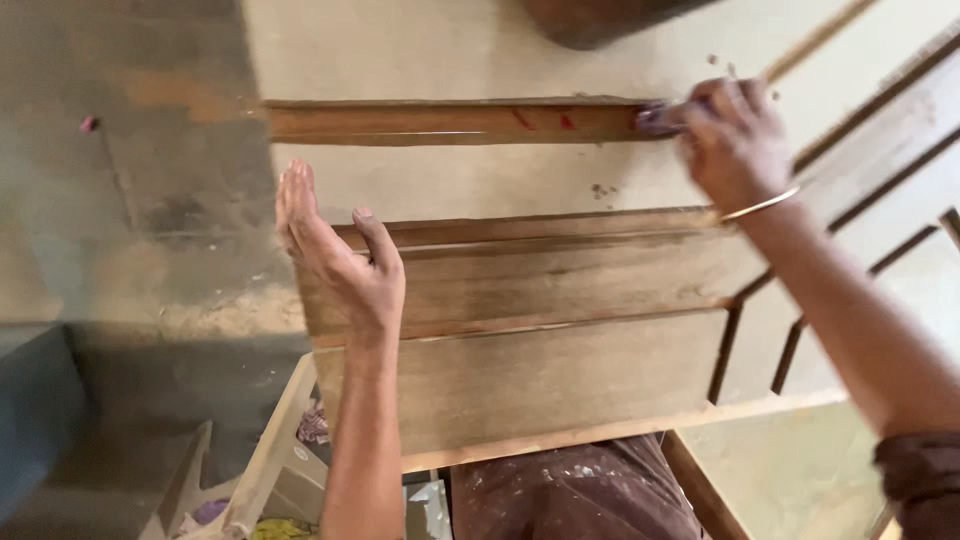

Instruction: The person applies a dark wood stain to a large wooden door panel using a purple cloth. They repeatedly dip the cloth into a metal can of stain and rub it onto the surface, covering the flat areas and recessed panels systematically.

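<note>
My right hand (735, 140) pinches a small purple-tipped tool (660, 118) against the end of the narrow brown wooden strip (450, 121). My left hand (340, 265), fingers spread flat, braces the wide brown plank panel (540, 330). I judge both pieces stiff and fairly light; the panel is best gripped at its 2 long edges.

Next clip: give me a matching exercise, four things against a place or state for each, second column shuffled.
Things:
1. left hand
2. right hand
3. bangle
4. red marks

Places or states:
A. on the narrow wooden strip
B. open, against the left end of the wide wooden panel
C. around the right wrist
D. closed on a small purplish object at the strip's right end

Pairs: 1-B, 2-D, 3-C, 4-A
</note>
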